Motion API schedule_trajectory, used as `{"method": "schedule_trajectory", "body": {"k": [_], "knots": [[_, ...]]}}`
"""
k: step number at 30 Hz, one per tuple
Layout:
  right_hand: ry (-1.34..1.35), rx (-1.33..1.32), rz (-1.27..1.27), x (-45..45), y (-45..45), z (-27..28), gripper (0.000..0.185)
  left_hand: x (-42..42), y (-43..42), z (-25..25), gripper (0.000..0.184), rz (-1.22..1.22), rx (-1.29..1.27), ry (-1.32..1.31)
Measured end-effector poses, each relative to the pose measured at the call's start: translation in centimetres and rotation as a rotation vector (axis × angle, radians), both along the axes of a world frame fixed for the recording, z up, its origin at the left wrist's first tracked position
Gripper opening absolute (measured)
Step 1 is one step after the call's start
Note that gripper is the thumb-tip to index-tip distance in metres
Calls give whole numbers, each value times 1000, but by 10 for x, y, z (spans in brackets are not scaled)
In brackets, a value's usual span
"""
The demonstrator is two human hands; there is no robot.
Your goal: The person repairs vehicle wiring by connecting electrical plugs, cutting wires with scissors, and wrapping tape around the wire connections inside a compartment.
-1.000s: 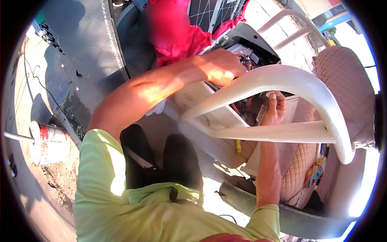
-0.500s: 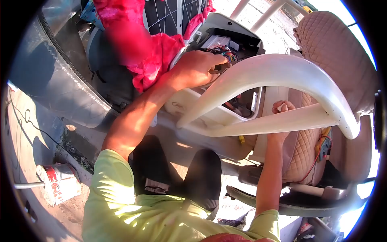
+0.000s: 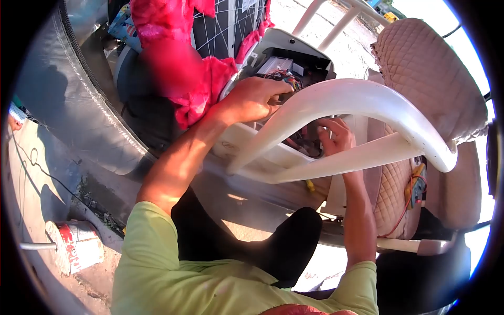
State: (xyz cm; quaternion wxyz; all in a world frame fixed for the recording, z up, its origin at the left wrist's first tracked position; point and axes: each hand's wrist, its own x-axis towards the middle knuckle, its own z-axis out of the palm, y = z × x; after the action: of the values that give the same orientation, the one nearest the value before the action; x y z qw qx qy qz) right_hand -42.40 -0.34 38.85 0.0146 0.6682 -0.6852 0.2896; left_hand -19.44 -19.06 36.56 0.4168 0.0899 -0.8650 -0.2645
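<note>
My left hand (image 3: 252, 100) is closed at the near edge of an open compartment (image 3: 270, 39), its fingers pinched around something I cannot make out. Just beyond the fingertips lie a bundle of coloured wires (image 3: 289, 79) and a silver box (image 3: 276, 64). Reaching behind a white tubular armrest (image 3: 357, 94), my right hand (image 3: 338, 137) has its fingers curled at the right side of the lower opening in the pale housing (image 3: 247, 137). What the right fingers hold, if anything, is hidden. Dark parts and wires show inside that opening.
Red plush cloth (image 3: 178, 68) hangs left of the compartment. A quilted seat (image 3: 391, 199) on the right carries a multimeter (image 3: 417, 186) with a red lead. Its quilted backrest (image 3: 428, 79) rises behind. A red-and-white bucket (image 3: 79, 244) stands on the ground at left.
My right hand has moved left and up from over the seat to the lower opening. My left hand stays by the compartment, slightly lower in view. The camera view has shifted a little.
</note>
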Motion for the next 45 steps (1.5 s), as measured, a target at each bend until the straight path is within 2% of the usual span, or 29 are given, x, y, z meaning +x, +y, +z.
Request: {"method": "schedule_trajectory", "body": {"k": [2, 3, 5, 6, 9, 12, 15, 18, 19, 20, 22, 23, 24, 26, 27, 28, 30, 31, 32, 34, 36, 38, 39, 42, 45], "knots": [[200, 91, 39, 6, -21, -2, 18, 2, -2, 1, 34, -75, 97, -109], [155, 112, -54, 14, -23, -1, 18, 5, 0, 5, 34, -114, 136, -115], [55, 214, -58, 16, -27, 0, 18, 8, 5, 13, 36, -193, 286, -158], [5, 269, -63, 16, -27, 0, 19, 5, 3, 10, 36, -187, 263, -171], [209, 60, 22, 23, -19, -9, 19, -14, -14, -18, 36, -210, 212, -169], [102, 95, -33, 26, -19, -5, 20, -18, -21, -30, 38, -248, 226, -129], [-285, 314, -60, 30, -11, 11, 18, -14, -19, -30, 40, -242, 330, -213], [-399, 18, -1, 7, -10, -35, 17, -14, -11, -22, 29, -231, 225, -286], [-539, -37, 9, 3, -13, -49, 15, -13, -6, -16, 34, -212, 205, -333], [-473, -147, 114, -4, -12, -56, 20, -12, -1, -10, 40, -194, 183, -380], [-143, -241, 14, 7, -6, -40, 13, -11, 8, 4, 48, -172, 134, -453], [-418, 16, 9, 14, -2, -15, 12, -13, 6, 3, 52, -170, -9, -444], [-276, -127, 25, 11, -3, -23, 17, -15, 11, 9, 55, -160, -2, -501], [-376, -194, -159, 7, -7, -48, 26, -18, 12, 11, 35, -243, -21, -466], [-361, -176, -116, 4, -9, -49, 24, -20, 10, 2, 40, -256, -56, -389], [-347, -158, -72, 4, -11, -45, 24, -15, 27, 31, 44, -287, 260, -546], [-418, -217, -125, 12, -2, -34, 23, -22, 11, 3, 46, -264, 375, -497], [-386, -266, -149, 12, -3, -39, 22, -23, 21, 17, 48, -188, 327, -609], [-386, -287, -147, 11, -4, -42, 22, -25, 15, 8, 36, -232, 114, -593], [-377, -311, -143, 12, -3, -41, 22, -32, 12, 6, 42, -276, 411, -568], [-367, -333, -150, 10, -5, -47, 22, -36, 17, 12, 48, -261, 189, -649], [-361, -356, -154, 9, -8, -52, 22, -37, 28, 28, 48, -145, 36, -807], [-364, -358, -147, 9, -8, -52, 21, -37, 26, 23, 48, -171, 15, -743], [-364, -357, -120, 8, -8, -51, 20, -36, 21, 17, 45, -131, 54, -772], [-360, -349, -102, 6, -9, -53, 19, -35, 24, 17, 42, -105, 225, -777]]}}
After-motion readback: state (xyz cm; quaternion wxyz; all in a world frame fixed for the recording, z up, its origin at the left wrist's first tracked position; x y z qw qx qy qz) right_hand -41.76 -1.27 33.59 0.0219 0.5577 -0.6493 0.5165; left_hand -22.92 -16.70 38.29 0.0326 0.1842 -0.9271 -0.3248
